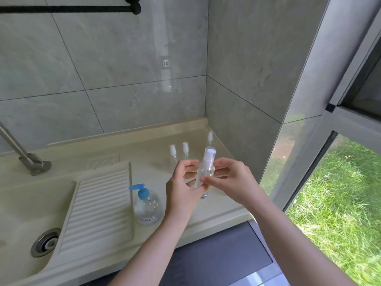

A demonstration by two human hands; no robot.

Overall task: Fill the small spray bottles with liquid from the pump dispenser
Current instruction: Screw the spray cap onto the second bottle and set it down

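Both hands met above the beige tabletop, grasping a single clear spray bottle between them. The left hand curled its fingers around the bottle's body from the left, while the right hand pinched it from the right with thumb and fingers; neither hand was released. The bottle's long axis stood nearly upright, its white spray head at the top and tipped slightly away from the viewer. The blue-topped pump dispenser stood on the tabletop just left of the left wrist, nearer that hand than the right, beside the ribbed washboard of the sink. Two further small spray bottles stood beyond the hands, toward the tiled wall. Open tabletop lay between dispenser and front edge; the side wall closed in on the right, limiting room there.
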